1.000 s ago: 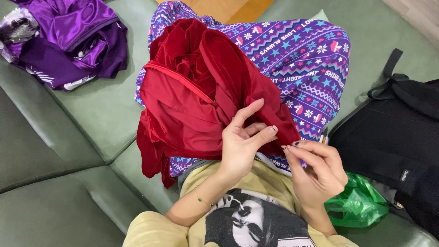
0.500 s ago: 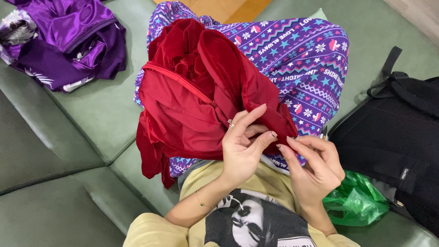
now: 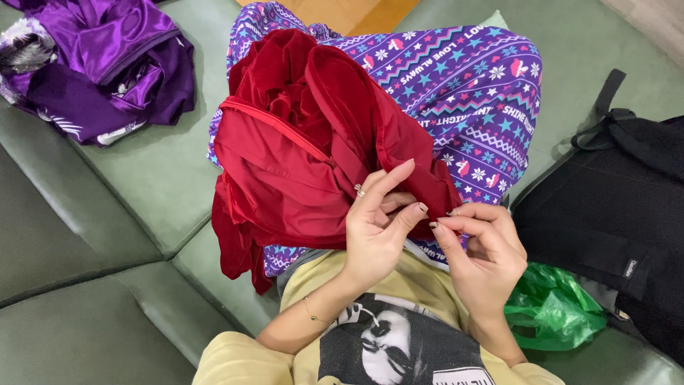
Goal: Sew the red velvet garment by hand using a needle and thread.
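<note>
Right now the left hand (image 3: 377, 228) grips the red dress's (image 3: 299, 150) edge, right hand (image 3: 481, 249) pinching it just beside, over the patterned trousers (image 3: 463, 93) on the green sofa (image 3: 85, 242)

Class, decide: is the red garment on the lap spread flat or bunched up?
Bunched up: the red garment lies in crumpled folds, its edge pinched by the left hand.

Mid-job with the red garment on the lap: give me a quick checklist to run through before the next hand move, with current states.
1. Left hand grips the red garment at its edge: ok.
2. Right hand pinches at the same edge, fingers together: ok.
3. Needle or thread between the fingers: cannot tell.
4. Garment supported on the lap, not sliding off: ok.
5. Green plastic bag and black backpack clear of both hands: ok.
</note>
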